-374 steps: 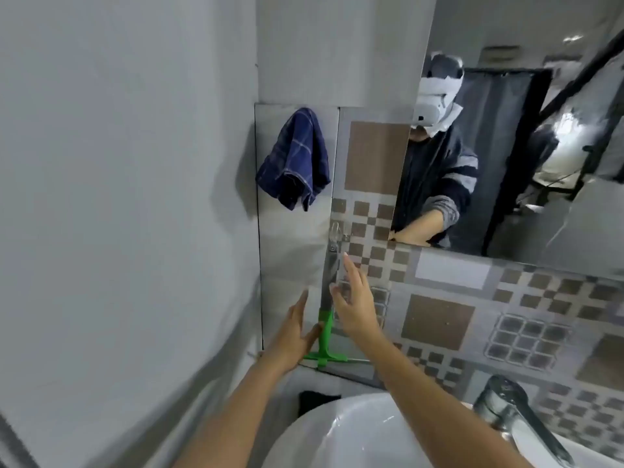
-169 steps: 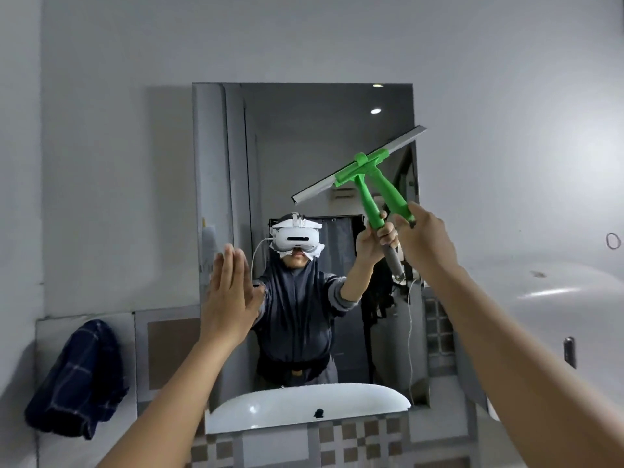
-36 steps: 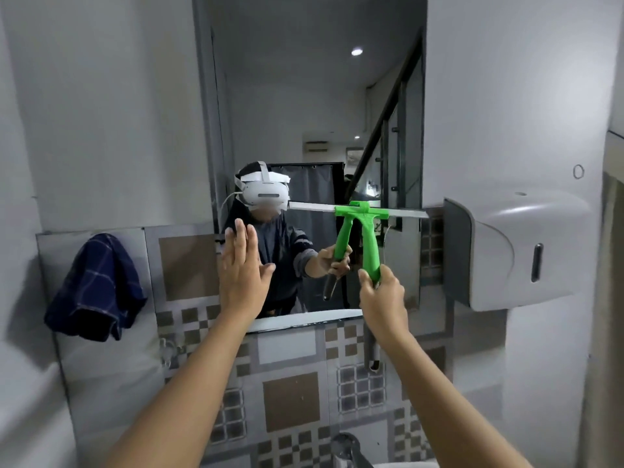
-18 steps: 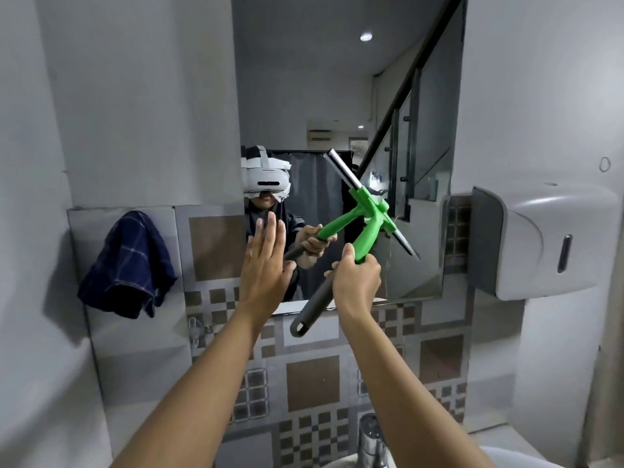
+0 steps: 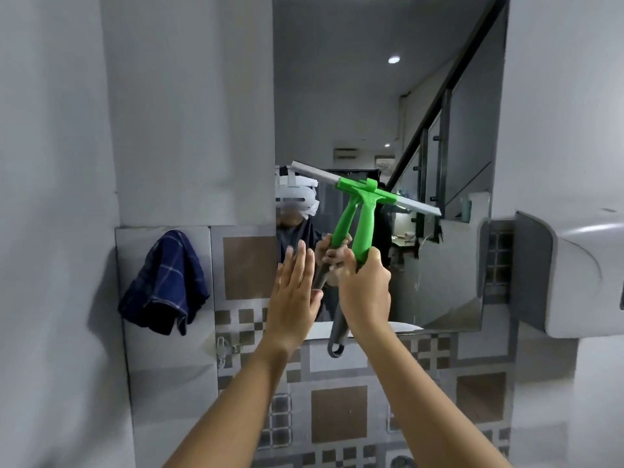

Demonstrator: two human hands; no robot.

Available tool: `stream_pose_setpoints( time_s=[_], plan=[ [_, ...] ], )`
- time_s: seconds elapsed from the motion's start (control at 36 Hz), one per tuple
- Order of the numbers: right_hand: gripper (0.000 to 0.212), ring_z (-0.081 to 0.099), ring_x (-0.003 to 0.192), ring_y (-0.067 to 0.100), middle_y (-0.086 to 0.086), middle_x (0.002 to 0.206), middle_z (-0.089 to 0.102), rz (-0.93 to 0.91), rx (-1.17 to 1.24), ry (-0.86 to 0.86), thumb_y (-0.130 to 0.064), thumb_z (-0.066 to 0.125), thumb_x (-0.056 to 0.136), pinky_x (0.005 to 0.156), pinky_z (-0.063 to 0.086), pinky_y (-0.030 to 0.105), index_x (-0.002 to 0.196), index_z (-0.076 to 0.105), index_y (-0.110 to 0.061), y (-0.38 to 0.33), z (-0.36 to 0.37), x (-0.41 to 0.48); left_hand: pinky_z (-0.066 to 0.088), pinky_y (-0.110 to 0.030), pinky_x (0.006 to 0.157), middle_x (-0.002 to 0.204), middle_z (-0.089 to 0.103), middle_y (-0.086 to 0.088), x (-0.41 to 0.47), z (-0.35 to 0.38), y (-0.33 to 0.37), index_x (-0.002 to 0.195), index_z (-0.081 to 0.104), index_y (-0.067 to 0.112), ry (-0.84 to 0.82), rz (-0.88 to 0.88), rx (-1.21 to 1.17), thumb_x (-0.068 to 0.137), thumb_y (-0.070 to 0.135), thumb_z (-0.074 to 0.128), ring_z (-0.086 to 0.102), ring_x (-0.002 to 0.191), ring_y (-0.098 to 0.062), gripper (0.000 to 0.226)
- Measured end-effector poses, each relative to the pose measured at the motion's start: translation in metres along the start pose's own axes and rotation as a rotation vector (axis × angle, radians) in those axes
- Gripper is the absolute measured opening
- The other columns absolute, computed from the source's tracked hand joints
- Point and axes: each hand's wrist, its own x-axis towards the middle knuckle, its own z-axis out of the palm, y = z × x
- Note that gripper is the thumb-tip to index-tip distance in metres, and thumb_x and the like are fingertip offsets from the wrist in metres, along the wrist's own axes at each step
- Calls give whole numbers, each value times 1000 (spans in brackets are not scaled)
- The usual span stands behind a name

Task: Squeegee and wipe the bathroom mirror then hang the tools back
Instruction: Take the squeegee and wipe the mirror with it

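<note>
1. Working across the mirror (image 5: pixel 388 96), the biggest risk I see is a patchy pass: the squeegee (image 5: pixel 363 228) has its blade tilted, high at 10 o'clock and low at 4 o'clock, so one end could lift off the glass and leave streaks.
2. The dispenser (image 5: pixel 574 275) juts from the wall at 3 o'clock, just beside the mirror's right edge; a wide sweep that way would likely knock the blade end against it.
3. At 9 o'clock the mirror's left edge meets the wall (image 5: pixel 189 113), close to the blade's upper tip, so sideways room is tight both ways. Open room lies toward 12 o'clock, up the glass.
4. The cloth (image 5: pixel 163 285) hangs at 8 o'clock, well apart from both hands and untouched.
5. The right hand (image 5: pixel 366 292) is closed around the green handle; a loose grip might let the tool twist.
6. The left hand (image 5: pixel 293 298) is flat and fully open, holding nothing, at the mirror's lower left corner; whether it touches the glass I cannot tell, and a touch would smudge it.
</note>
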Motion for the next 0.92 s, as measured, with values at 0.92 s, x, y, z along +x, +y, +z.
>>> stream_pose_setpoints(
  time_s=[0.92],
  plan=[
    [55,61,105,39,18,132,53,-709,-736,-170,-31,42,95,58,37,31,141,31,-2,55,-68,66,4,-31,111,153,-10,-1,-39,55,68,146,-1,16,160,-536,-105,89,32,56,-5,142,-23,81]
  ],
)
